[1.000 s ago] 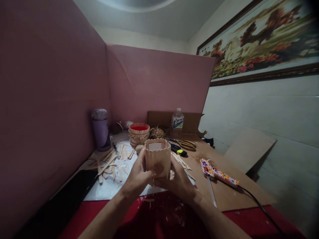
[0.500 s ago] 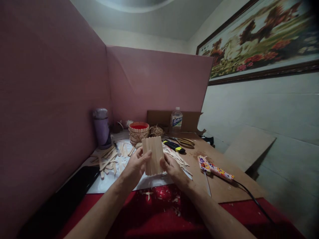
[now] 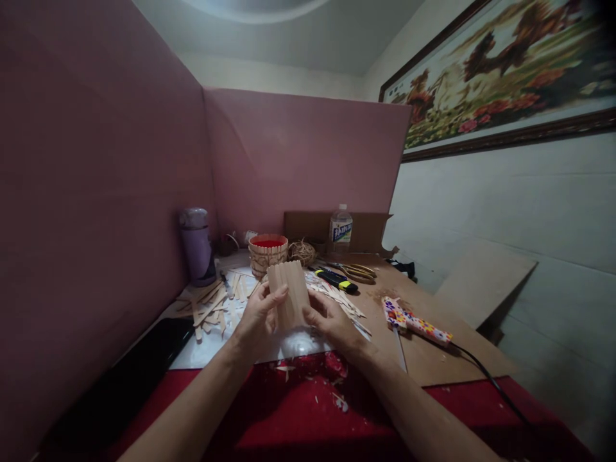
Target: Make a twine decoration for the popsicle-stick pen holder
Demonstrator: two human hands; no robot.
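A panel of popsicle sticks (image 3: 290,292), laid side by side, is held up between my two hands above the white sheet. My left hand (image 3: 262,311) grips its left edge, with the thumb across the front face. On the right edge, my right hand (image 3: 332,319) pinches with thumb and fingers. The panel leans a little to the left, and its back is hidden. Behind it stands a round pot covered in sticks (image 3: 268,258) with a red inside. Loose popsicle sticks (image 3: 206,308) lie in a heap left of my left hand.
A flower-patterned glue gun (image 3: 416,324) with a black cord rests on the brown board at right. Near the middle lie a yellow-black utility knife (image 3: 337,280) and scissors (image 3: 359,273). A plastic bottle (image 3: 341,230), twine ball (image 3: 302,252) and purple flask (image 3: 197,247) stand behind.
The panel has shifted slightly left and tilted, its top turning to the left. Both hands have moved with it and still hold its edges.
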